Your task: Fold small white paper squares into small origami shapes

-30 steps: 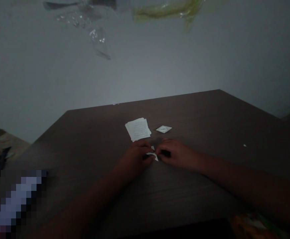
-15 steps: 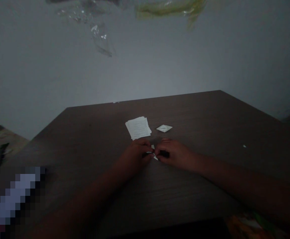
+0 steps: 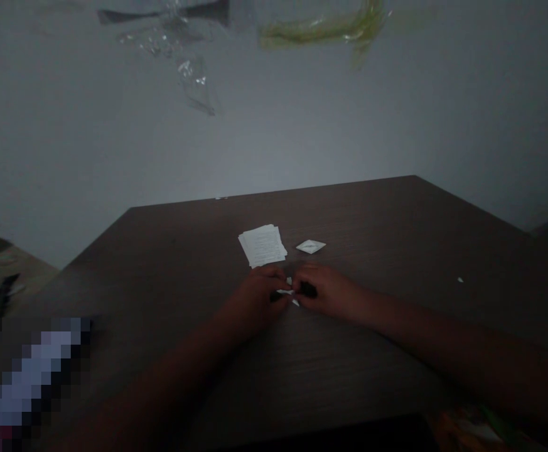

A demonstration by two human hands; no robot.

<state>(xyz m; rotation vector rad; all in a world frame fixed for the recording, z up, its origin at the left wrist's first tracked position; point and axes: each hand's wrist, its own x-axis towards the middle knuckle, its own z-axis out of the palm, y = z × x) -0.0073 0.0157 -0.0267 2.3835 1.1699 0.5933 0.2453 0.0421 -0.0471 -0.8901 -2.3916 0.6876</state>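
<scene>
Between my two hands, low over the brown table (image 3: 349, 220), is a small piece of white paper (image 3: 289, 292), mostly covered by fingers. My left hand (image 3: 264, 292) pinches its left side with thumb and fingers. From the right, my right hand (image 3: 314, 287) has its fingers closed on the same paper, its fingertips close to those of my left hand. Just beyond my left hand lies a loose stack of white printed paper sheets (image 3: 263, 245). A folded, diamond-shaped white paper (image 3: 311, 247) rests to the right of the stack.
A tiny white scrap (image 3: 460, 280) lies on the table's right side. At the lower left is a pixelated, pale object (image 3: 33, 370). Clear plastic (image 3: 196, 78) and yellow plastic (image 3: 321, 31) hang on the wall behind. Something colourful shows at the bottom right edge.
The view has tilted up slightly, so everything sits a little lower. My fingers have shifted slightly around the small paper, whose visible part looks different.
</scene>
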